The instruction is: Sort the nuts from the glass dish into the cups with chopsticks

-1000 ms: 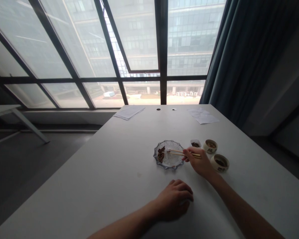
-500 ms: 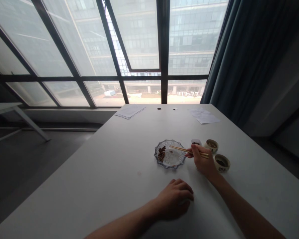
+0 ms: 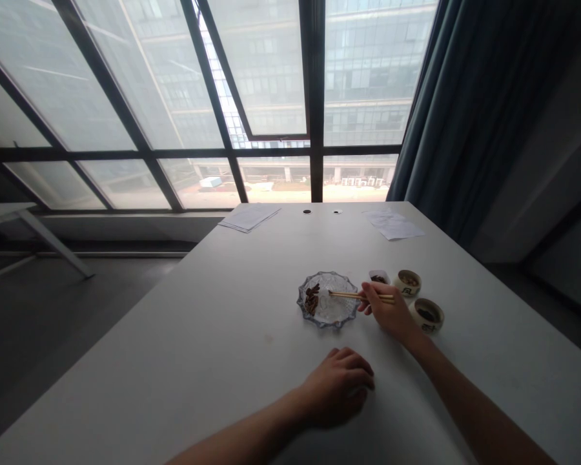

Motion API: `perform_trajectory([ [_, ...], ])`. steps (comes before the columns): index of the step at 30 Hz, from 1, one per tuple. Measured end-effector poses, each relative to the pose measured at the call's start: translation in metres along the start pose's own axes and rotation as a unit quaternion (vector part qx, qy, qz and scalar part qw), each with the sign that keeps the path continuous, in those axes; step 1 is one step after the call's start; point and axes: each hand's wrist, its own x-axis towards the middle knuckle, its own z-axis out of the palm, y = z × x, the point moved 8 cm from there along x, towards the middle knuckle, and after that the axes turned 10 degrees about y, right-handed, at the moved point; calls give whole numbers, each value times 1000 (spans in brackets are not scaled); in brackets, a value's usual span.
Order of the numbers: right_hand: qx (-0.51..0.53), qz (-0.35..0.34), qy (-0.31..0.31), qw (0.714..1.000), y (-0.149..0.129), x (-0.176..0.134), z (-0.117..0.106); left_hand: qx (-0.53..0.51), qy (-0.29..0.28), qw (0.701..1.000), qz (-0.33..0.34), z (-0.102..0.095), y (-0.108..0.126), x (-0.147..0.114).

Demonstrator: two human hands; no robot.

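A pair of wooden chopsticks (image 3: 345,295) is held in my right hand (image 3: 386,313), fingers pinched round them. Their tips are over the clear glass plate (image 3: 328,322) with a scalloped rim, at a small dark speck; whether they grip it is too small to tell. Brown elongated pieces (image 3: 312,301) lie heaped on the plate's left side. My left hand (image 3: 341,384) rests on the table below the plate, fingers curled together, with nothing visible in it.
Beyond my right hand stand a small white dish (image 3: 379,276) with dark bits and two pale cups with dark characters, one farther back (image 3: 407,284) and one nearer (image 3: 428,315). Paper sheets lie at the white table's far left (image 3: 250,217) and far right (image 3: 395,225).
My right hand and the chopsticks have shifted slightly left and the chopsticks' tips have lowered to the small dark speck on the plate. My left hand stays in place.
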Motion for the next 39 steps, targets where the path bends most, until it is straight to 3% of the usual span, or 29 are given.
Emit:
perform_trajectory([
  [5,21,-16,56,998,1,-1,-3,3,4,1000,2,0,-1,-1],
  [9,36,-18,92,995,-13,1,-17,2,2,1000,8,1,-1,-2],
  [17,-19,-41,245,969,-60,11,-114,-3,8,1000,1,1,-2,-2],
  [21,-61,-15,226,972,-53,19,-133,-5,6,1000,-3,-1,0,-2],
  [25,-64,-7,167,984,-43,24,-129,-7,8,1000,-4,-2,2,-1],
  [32,-10,-31,187,982,-59,16,-121,-8,10,1000,0,-2,1,-1],
  [35,27,-24,135,990,-59,10,-91,-5,5,1000,-3,-1,0,-2],
  [39,38,-49,0,998,-50,-1,-30,-3,5,1000,-5,-1,0,-1],
])
